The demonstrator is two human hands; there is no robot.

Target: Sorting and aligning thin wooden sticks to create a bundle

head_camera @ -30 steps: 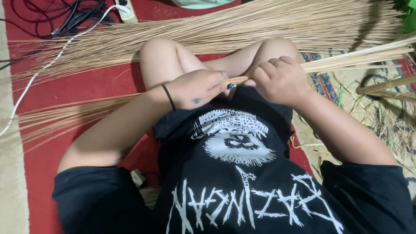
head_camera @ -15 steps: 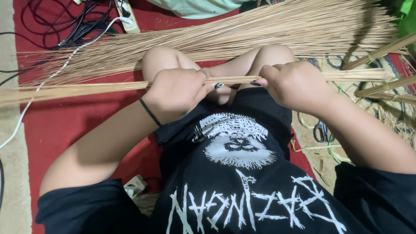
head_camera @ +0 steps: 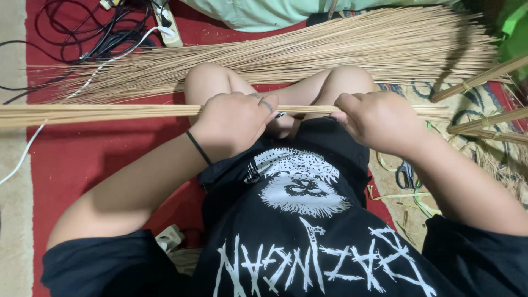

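Stick bundle (head_camera: 110,111): thin, straight, pale tan sticks, dry and fibrous-looking, gathered into a narrow flat sheaf lying level across the lap, just above the knees. Runs from the picture's left edge, through both fists, to a frayed end (head_camera: 434,111) just past the right hand. Left end cut off by the frame.

Left hand (head_camera: 234,122): closed into a fist around the bundle, knuckles up, black band on the wrist (head_camera: 198,147). Right hand (head_camera: 379,122): also curled shut on the bundle, fingers wrapped over the top. Fingertips of both tucked under, not visible. A small dark object (head_camera: 280,115) sits between the hands at the bundle; too small to identify.

Big loose pile of the same sticks (head_camera: 308,52) fans out beyond the knees, touching the shins, tips pointing left. Thicker tied rods (head_camera: 484,80) angle in at the right edge, cut off. Red carpet (head_camera: 82,159) underneath, short nap, flecked with bits; patterned mat (head_camera: 478,159) on the right with straw litter. Scissors (head_camera: 408,175) partly hidden behind the right forearm. Black and white cables (head_camera: 93,38) tangled top left by a white power strip (head_camera: 165,25). Pale green cloth (head_camera: 258,14) at top, cut off. White plug (head_camera: 170,237) half hidden under the left arm. Black printed T-shirt (head_camera: 302,220) fills the foreground.
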